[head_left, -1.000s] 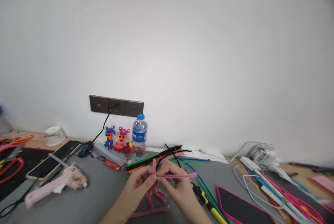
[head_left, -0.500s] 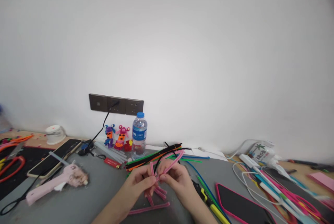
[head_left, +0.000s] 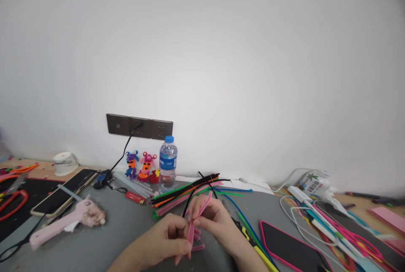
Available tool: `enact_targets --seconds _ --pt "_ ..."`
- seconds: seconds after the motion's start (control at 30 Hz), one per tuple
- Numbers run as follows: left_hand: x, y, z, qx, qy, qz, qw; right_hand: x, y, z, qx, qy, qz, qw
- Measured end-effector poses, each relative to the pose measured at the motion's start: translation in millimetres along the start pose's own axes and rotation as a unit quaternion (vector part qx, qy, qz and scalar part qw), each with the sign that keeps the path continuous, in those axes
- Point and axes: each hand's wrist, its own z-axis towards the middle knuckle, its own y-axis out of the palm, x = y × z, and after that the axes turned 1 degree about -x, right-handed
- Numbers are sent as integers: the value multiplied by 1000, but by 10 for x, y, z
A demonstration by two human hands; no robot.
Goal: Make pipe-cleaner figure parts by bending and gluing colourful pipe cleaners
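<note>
Pink pipe cleaners are pinched between my two hands above the grey mat. My left hand is closed, thumb and fingertips pressing on the lower part of the pink strands. Just above it, my right hand is closed too, its thumb and index finger holding the upper part, with one end slanting up to the right. Below the hands lie short pink pipe cleaner pieces, partly covered by my fingers. Behind them rests a bundle of black, orange, green and pink pipe cleaners.
A water bottle stands near the wall beside small pipe cleaner figures. On the left lie a pink glue gun, a phone and scissors. To the right are a pink-edged phone, white cables and pink scissors.
My left hand has shifted down along the pink pipe cleaners, and the right hand's end stands steeper and shorter. The long pink piece below is now mostly hidden.
</note>
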Motion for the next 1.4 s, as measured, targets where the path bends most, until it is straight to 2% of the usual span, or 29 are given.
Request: enact_targets --seconds 0.1,0.17,0.3,0.4,0.67,0.8,0.9,1.07,1.2,1.4 --pt "33 16 11 22 5 9 1000 -11 -6 6 19 1 -14 1000" --pt "49 21 22 47 19 29 998 -25 -5 21 54 -14 -31 998" --pt "49 25 35 112 71 165 977 -32 -12 59 124 -47 -71 989" --pt "25 32 28 114 94 238 960 -26 -16 71 121 -47 -87 988" --pt "-6 15 -3 122 155 327 924 -58 22 53 115 -45 -82 989" --pt "-13 -20 0 159 185 391 887 -25 4 51 115 -44 -92 988" --pt "-36 -42 14 171 200 404 876 1 -1 53 112 -51 -91 988" --pt "-71 -58 31 151 207 410 875 18 29 72 107 -50 -58 991" --pt "-73 -56 35 179 196 400 877 43 7 97 118 -68 -48 990" --pt "-34 -38 77 213 159 272 925 57 -53 98 145 -77 -95 982"
